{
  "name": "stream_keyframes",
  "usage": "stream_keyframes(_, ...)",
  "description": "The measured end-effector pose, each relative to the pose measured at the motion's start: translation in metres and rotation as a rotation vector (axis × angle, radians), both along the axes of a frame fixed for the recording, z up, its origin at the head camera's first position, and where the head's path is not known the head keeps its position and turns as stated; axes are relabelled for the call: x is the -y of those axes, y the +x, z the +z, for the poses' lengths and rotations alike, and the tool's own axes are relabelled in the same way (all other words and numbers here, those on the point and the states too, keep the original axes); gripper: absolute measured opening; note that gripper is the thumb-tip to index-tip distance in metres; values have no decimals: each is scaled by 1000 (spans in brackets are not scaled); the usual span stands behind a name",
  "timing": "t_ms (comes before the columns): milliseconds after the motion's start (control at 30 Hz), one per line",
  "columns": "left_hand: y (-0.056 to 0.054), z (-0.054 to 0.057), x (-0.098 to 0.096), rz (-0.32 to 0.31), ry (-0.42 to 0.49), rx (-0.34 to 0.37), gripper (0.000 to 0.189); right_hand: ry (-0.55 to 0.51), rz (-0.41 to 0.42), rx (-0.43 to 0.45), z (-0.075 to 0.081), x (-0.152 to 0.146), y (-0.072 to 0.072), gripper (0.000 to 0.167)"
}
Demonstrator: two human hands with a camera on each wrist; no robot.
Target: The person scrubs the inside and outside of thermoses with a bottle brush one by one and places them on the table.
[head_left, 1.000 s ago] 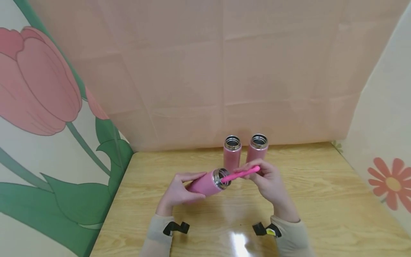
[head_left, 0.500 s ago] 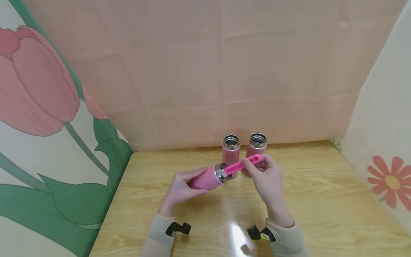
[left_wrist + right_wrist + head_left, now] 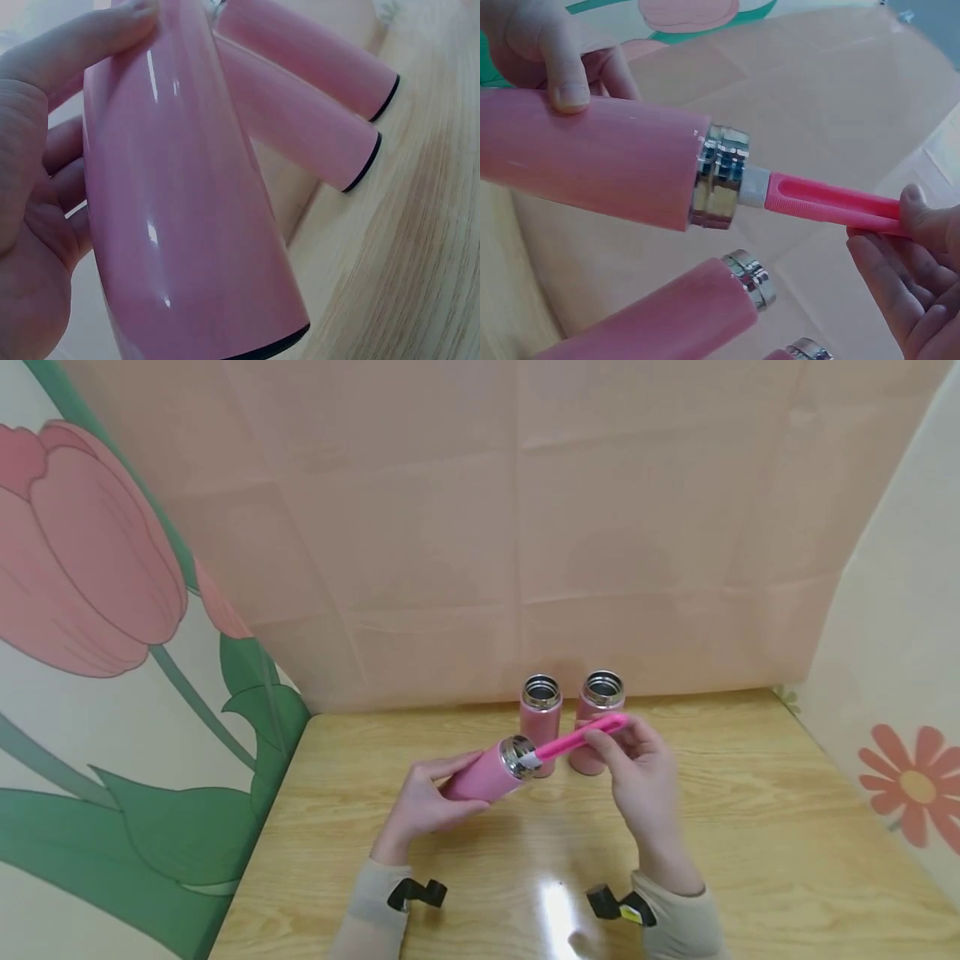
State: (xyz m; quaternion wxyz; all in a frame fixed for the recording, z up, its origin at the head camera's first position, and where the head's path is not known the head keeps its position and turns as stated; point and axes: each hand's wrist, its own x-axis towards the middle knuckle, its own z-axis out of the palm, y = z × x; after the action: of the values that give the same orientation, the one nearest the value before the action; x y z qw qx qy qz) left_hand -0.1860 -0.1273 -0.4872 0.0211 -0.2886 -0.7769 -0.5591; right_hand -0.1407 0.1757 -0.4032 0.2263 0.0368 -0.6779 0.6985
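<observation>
In the head view, my left hand (image 3: 422, 806) grips the body of a pink metal bottle (image 3: 482, 777), which is tilted with its open steel mouth up to the right. The pink handle of a bottle brush (image 3: 573, 741) sticks out of that mouth, with a short white neck at the rim. Its head is hidden inside the bottle. My right hand (image 3: 643, 785) pinches the handle's far end between thumb and fingers, plainest in the right wrist view. The left wrist view shows my left thumb on the pink bottle wall (image 3: 180, 195) and the black base rim.
Two more pink bottles without lids, a left one (image 3: 540, 722) and a right one (image 3: 600, 702), stand upright behind the hands on the wooden table (image 3: 765, 827). A pinkish sheet (image 3: 420, 543) hangs along the table's back edge.
The brush handle has come further out of the bottle, baring the white neck. My right hand has shifted up and right with it. My left hand has raised the bottle slightly.
</observation>
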Motion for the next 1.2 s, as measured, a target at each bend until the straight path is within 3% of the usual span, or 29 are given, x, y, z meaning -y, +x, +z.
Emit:
stream_keyframes(200, -1, 0, 7, -35, -3, 34, 67, -178, 88, -159, 4, -13, 1, 23)
stream_keyframes(367, 0, 2, 8, -119, -44, 77, 65, -242, 111, -235, 7, -27, 5, 17)
stream_keyframes(567, 2, 4, 3, -226, -56, 130, 65, -347, 271, -477, 8, -42, 10, 11)
stream_keyframes(867, 5, 9, 6, -275, -46, 94, 65, -466, 441, -676, 12, -55, 10, 10)
stream_keyframes(1033, 6, 9, 5, -254, -22, 88, 66, -490, 414, -706, 15, -55, 11, 14)
stream_keyframes(1200, 6, 8, 1, -213, 54, -5, 67, -455, 244, -655, 15, -49, 16, 13)
